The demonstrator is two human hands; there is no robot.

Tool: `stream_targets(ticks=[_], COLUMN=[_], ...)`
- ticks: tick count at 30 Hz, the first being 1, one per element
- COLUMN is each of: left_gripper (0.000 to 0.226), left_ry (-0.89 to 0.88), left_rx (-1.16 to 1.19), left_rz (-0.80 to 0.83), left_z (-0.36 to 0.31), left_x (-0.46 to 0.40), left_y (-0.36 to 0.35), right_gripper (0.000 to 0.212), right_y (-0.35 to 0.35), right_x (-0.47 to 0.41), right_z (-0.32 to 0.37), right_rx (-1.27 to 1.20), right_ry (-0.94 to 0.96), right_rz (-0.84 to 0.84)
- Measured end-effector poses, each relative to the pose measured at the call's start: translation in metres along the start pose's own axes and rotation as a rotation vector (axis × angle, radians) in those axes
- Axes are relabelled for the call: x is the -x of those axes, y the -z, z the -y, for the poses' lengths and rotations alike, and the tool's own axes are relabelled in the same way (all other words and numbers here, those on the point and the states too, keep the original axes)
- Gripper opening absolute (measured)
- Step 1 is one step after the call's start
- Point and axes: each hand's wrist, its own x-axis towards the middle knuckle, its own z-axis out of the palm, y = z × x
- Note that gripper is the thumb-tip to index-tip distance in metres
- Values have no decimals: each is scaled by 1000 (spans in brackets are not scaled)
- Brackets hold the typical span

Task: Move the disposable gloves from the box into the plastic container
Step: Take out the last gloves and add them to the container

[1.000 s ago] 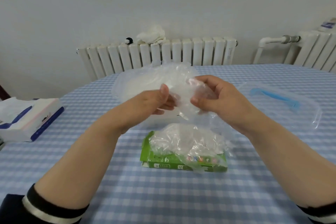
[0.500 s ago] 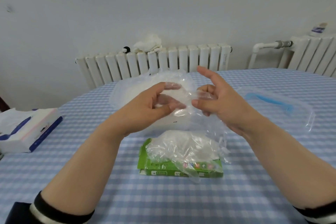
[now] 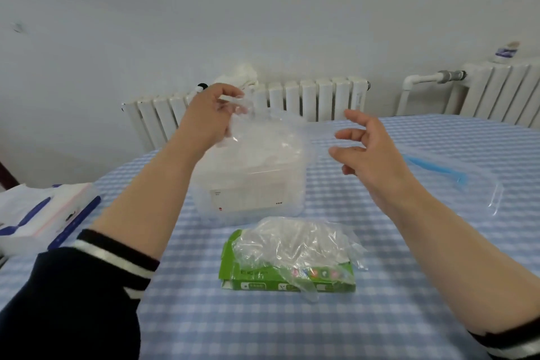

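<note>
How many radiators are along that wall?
2. One radiator stands behind the table's far edge, partly hidden by the left hand; a second radiator is at the far right, cut off by the frame edge, so more may lie beyond.

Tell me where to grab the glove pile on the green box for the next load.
Pinch the crumpled top of the glove pile from straight above. It bulges loosely above the green box, which lies flat, so the crest is free; the free right hand is the likelier one to use.
</note>
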Motion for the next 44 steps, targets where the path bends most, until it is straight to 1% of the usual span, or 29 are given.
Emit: stream_targets(ticks=[4,7,10,11,13,15,16,17,18,19,20,21,22,23,25,26,27,28,29,31,33,35,37,39,40,42,44], left_gripper=[35,35,42,41,31,19,15,14,14,13,13,12,7,9,39,53,62,65,62,55,55,59,63,62,59,54,52], left_ry=[83,78,-64,-132,-229,-297,-339,-371,-376,-355,-319,-272,-210,-141,-35,-11,5,19,37,79,118,112,85,85,91,92,86], left_rx=[-289,-581,-859,-916,-958,-898,-825,-719,-584,-442,-313,-222,-185,-192,-277,-321,-345,-338,-300,-149,-45,-17,-31,-18,-19,-82,-178], left_rz=[67,100,62,19,-68,-147,-178,-186,-158,-92,9,139,298,466,745,822,857,862,844,775,743,759,769,787,801,847,878], left_z=[28,46,54,54,49,38,31,21,12,4,-1,-4,-1,3,16,21,26,29,31,33,32,31,32,33,32,33,34], left_x=[-16,-17,-12,-10,-5,5,14,25,39,51,64,74,82,88,97,100,103,106,107,106,104,104,104,103,102,102,101], left_y=[5,6,7,8,10,12,11,10,7,3,-1,-6,-10,-15,-22,-26,-28,-29,-30,-30,-28,-25,-23,-21,-19,-17,-15], right_gripper=[56,53,47,42,26,13,11,15,24,36,48,56,57,52,36,28,21,18,18,21,23,23,23,24,24,29,28], right_y=[-4,-8,-10,-10,-11,-13,-14,-15,-16,-17,-19,-21,-24,-26,-31,-32,-32,-32,-31,-29,-29,-27,-27,-25,-25,-25,-22], right_x=[1,3,5,5,6,9,12,15,18,21,25,28,31,32,32,31,30,29,27,25,22,21,20,18,16,11,9], right_z=[-4,-3,-3,-2,-2,-2,-2,-1,-3,-3,-5,-6,-8,-11,-17,-18,-18,-18,-18,-18,-21,-22,-21,-15,-13,-6,0], right_rx=[15,28,52,73,141,251,326,416,512,603,680,741,791,835,899,902,879,840,807,790,782,740,640,460,323,32,-164], right_ry=[-40,-24,-36,-39,-24,5,28,49,58,60,56,57,67,86,126,141,141,138,139,149,151,160,173,127,76,-87,-234], right_rz=[16,33,82,110,203,339,413,491,574,655,723,767,788,789,749,711,667,623,584,540,507,454,392,312,282,212,169])
